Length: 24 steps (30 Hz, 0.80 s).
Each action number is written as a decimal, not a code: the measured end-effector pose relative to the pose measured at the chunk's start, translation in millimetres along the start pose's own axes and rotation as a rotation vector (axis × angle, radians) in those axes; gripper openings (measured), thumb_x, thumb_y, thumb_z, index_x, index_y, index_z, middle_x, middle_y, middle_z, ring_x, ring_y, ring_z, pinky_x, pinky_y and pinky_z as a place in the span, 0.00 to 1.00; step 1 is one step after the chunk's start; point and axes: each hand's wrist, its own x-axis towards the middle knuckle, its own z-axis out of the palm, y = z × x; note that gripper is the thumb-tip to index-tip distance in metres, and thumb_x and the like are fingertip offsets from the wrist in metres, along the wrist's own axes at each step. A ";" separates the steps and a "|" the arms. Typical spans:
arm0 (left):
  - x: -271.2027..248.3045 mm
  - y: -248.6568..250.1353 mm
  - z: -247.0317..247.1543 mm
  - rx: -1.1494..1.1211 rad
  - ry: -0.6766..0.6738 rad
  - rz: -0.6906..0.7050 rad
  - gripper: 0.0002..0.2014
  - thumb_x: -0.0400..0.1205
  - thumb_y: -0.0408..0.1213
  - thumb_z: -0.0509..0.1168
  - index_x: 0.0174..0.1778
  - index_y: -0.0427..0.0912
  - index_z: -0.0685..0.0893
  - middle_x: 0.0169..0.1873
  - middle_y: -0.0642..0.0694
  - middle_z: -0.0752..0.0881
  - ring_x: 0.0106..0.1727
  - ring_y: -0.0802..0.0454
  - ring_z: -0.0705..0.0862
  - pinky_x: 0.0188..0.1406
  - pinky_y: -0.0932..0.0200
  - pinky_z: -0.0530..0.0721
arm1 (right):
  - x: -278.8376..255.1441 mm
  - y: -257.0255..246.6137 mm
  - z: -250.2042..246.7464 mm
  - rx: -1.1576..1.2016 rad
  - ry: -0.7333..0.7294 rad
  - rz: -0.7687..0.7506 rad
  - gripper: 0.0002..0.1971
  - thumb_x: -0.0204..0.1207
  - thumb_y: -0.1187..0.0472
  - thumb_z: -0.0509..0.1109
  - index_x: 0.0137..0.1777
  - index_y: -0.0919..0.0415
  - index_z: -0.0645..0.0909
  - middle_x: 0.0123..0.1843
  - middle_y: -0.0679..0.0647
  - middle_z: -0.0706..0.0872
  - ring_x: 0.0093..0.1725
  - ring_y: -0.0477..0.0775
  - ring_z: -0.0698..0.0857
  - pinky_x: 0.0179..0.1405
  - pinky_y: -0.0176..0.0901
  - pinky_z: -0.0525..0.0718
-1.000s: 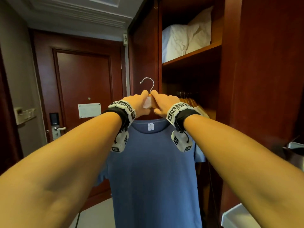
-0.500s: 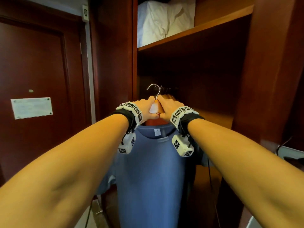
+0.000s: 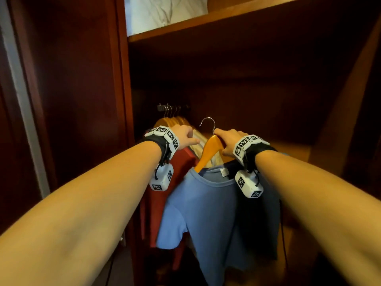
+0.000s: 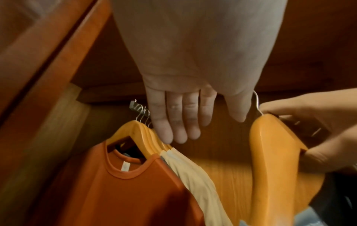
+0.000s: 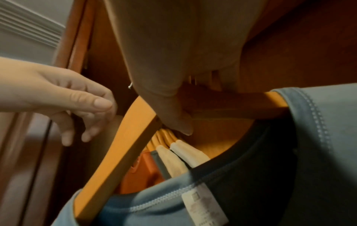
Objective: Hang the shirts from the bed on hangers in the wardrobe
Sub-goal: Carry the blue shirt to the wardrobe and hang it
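Observation:
A blue shirt (image 3: 216, 213) hangs on a wooden hanger (image 3: 210, 149) with a metal hook (image 3: 207, 122). My right hand (image 3: 228, 141) grips the top of that hanger (image 5: 123, 146), holding it in the wardrobe opening, apart from the rail. My left hand (image 3: 185, 136) has let go; its straight fingers (image 4: 173, 128) reach toward the hung wooden hangers (image 4: 142, 137) at the rail. On those hang an orange shirt (image 4: 125, 183) and cream shirts (image 4: 193, 172). The blue shirt's collar and label (image 5: 204, 204) show close up in the right wrist view.
The wardrobe's left wall (image 3: 121, 79) stands close beside the hung clothes. A shelf (image 3: 206, 23) with white bedding (image 3: 165, 11) runs overhead. Several hooks (image 3: 171, 110) crowd the rail's left end; dark open space lies to their right.
I have moved closer into the wardrobe. My left hand left the blue shirt's hanger and went left to the hung hangers. My right hand alone holds the hanger now.

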 end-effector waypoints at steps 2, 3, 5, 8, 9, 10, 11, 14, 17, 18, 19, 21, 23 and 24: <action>19.2 -7.4 12.1 0.039 -0.010 0.015 0.19 0.83 0.61 0.61 0.50 0.48 0.80 0.46 0.48 0.85 0.45 0.49 0.83 0.44 0.52 0.79 | 6.3 9.7 6.5 -0.022 -0.032 0.039 0.29 0.75 0.60 0.73 0.72 0.42 0.66 0.57 0.56 0.82 0.51 0.65 0.84 0.43 0.54 0.80; 29.1 -10.2 18.3 0.042 -0.016 0.023 0.18 0.83 0.61 0.61 0.50 0.49 0.80 0.48 0.48 0.85 0.48 0.48 0.83 0.46 0.51 0.80 | 9.4 14.0 9.0 -0.026 -0.041 0.054 0.28 0.76 0.61 0.72 0.72 0.43 0.67 0.56 0.56 0.82 0.49 0.64 0.84 0.43 0.54 0.80; 48.4 -13.0 29.1 0.036 -0.019 0.047 0.17 0.83 0.59 0.61 0.50 0.48 0.80 0.50 0.46 0.85 0.51 0.46 0.83 0.50 0.49 0.82 | 17.3 22.7 15.0 -0.051 -0.057 0.085 0.26 0.75 0.62 0.72 0.69 0.42 0.68 0.55 0.56 0.83 0.46 0.63 0.83 0.42 0.54 0.81; 77.3 -12.8 42.6 0.038 -0.012 0.074 0.16 0.84 0.56 0.62 0.54 0.47 0.82 0.52 0.45 0.86 0.53 0.45 0.83 0.55 0.46 0.83 | 28.8 33.7 23.4 -0.097 -0.091 0.135 0.25 0.74 0.64 0.72 0.66 0.42 0.69 0.56 0.57 0.84 0.46 0.64 0.84 0.42 0.55 0.83; 86.5 -12.6 47.2 0.034 -0.013 0.075 0.17 0.84 0.56 0.62 0.56 0.46 0.82 0.54 0.44 0.86 0.54 0.44 0.83 0.56 0.45 0.83 | 32.7 38.1 25.8 -0.104 -0.103 0.146 0.25 0.74 0.64 0.72 0.67 0.42 0.69 0.57 0.57 0.84 0.47 0.64 0.85 0.43 0.55 0.84; 95.1 -11.1 51.3 0.027 -0.016 0.069 0.18 0.84 0.55 0.61 0.59 0.45 0.82 0.55 0.43 0.86 0.56 0.44 0.83 0.57 0.45 0.82 | 36.9 43.0 28.0 -0.113 -0.121 0.158 0.26 0.75 0.65 0.71 0.68 0.42 0.69 0.57 0.57 0.84 0.48 0.64 0.85 0.44 0.56 0.85; 105.6 -10.5 57.8 0.029 -0.026 0.067 0.20 0.84 0.55 0.61 0.62 0.45 0.82 0.57 0.43 0.86 0.57 0.43 0.83 0.59 0.44 0.82 | 42.0 48.0 30.7 -0.126 -0.136 0.162 0.27 0.75 0.65 0.71 0.70 0.41 0.69 0.58 0.57 0.84 0.48 0.64 0.84 0.45 0.55 0.85; 128.7 -7.3 69.7 0.061 -0.063 0.075 0.23 0.84 0.56 0.61 0.68 0.44 0.79 0.64 0.41 0.84 0.64 0.41 0.81 0.65 0.42 0.80 | 59.0 57.0 36.8 -0.163 -0.179 0.162 0.33 0.74 0.65 0.73 0.75 0.40 0.66 0.63 0.59 0.82 0.55 0.66 0.85 0.45 0.55 0.83; 156.2 -8.6 84.4 0.156 -0.105 0.059 0.29 0.85 0.57 0.59 0.78 0.44 0.72 0.75 0.41 0.76 0.76 0.39 0.73 0.74 0.40 0.72 | 80.1 65.8 41.0 -0.176 -0.221 0.167 0.38 0.72 0.64 0.75 0.78 0.38 0.66 0.66 0.59 0.81 0.59 0.67 0.84 0.49 0.57 0.83; 164.9 -9.2 87.6 0.189 -0.111 0.052 0.31 0.85 0.57 0.58 0.81 0.44 0.69 0.78 0.42 0.73 0.78 0.39 0.70 0.76 0.39 0.70 | 86.9 69.3 43.2 -0.175 -0.227 0.169 0.37 0.71 0.63 0.76 0.77 0.38 0.66 0.67 0.59 0.81 0.60 0.67 0.84 0.50 0.57 0.83; 176.7 -11.6 92.6 0.212 -0.108 0.050 0.32 0.85 0.58 0.58 0.82 0.45 0.67 0.79 0.43 0.71 0.80 0.40 0.68 0.77 0.38 0.68 | 93.2 72.3 45.4 -0.176 -0.227 0.168 0.37 0.71 0.61 0.77 0.77 0.38 0.67 0.67 0.59 0.82 0.60 0.67 0.84 0.51 0.57 0.84; 186.5 -11.8 97.2 0.306 -0.133 0.055 0.32 0.85 0.58 0.55 0.84 0.49 0.63 0.82 0.45 0.66 0.82 0.40 0.63 0.79 0.36 0.64 | 103.3 77.5 51.9 -0.185 -0.234 0.163 0.34 0.71 0.58 0.78 0.74 0.39 0.69 0.67 0.58 0.82 0.59 0.67 0.85 0.53 0.57 0.85; 194.3 -14.7 105.0 0.427 -0.210 0.038 0.31 0.86 0.59 0.51 0.85 0.52 0.58 0.84 0.48 0.60 0.84 0.39 0.57 0.82 0.35 0.56 | 110.7 82.3 59.0 -0.186 -0.261 0.167 0.29 0.75 0.57 0.75 0.73 0.40 0.71 0.67 0.58 0.82 0.60 0.66 0.85 0.54 0.56 0.84; 197.3 -17.7 109.9 0.458 -0.251 0.048 0.31 0.86 0.61 0.47 0.84 0.54 0.59 0.84 0.51 0.59 0.84 0.39 0.56 0.82 0.33 0.54 | 114.1 85.5 62.1 -0.187 -0.274 0.169 0.27 0.77 0.58 0.73 0.74 0.42 0.71 0.68 0.58 0.82 0.61 0.67 0.84 0.54 0.55 0.82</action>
